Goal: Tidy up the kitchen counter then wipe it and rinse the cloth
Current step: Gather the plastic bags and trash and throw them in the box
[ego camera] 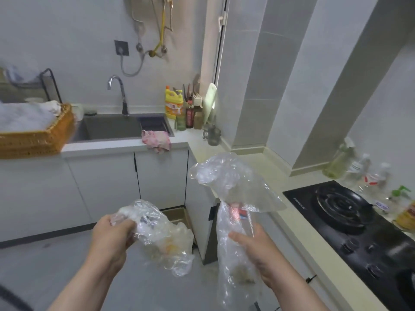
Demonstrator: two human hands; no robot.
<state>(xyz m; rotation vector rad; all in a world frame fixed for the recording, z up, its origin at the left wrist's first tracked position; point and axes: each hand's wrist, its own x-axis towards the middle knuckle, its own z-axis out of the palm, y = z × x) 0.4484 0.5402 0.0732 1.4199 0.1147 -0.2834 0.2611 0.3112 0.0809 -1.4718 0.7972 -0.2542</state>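
My left hand (112, 234) grips a crumpled clear bag (161, 239) with yellowish scraps inside. My right hand (253, 245) holds a taller clear bag (233, 182) containing a red-labelled packet and crumbs. The pink cloth (156, 140), rumpled, hangs over the counter (253, 169) front edge, beside the sink (112, 129).

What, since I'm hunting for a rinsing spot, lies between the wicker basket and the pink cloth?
The sink, with its tap behind, lies between basket and cloth, in the head view.
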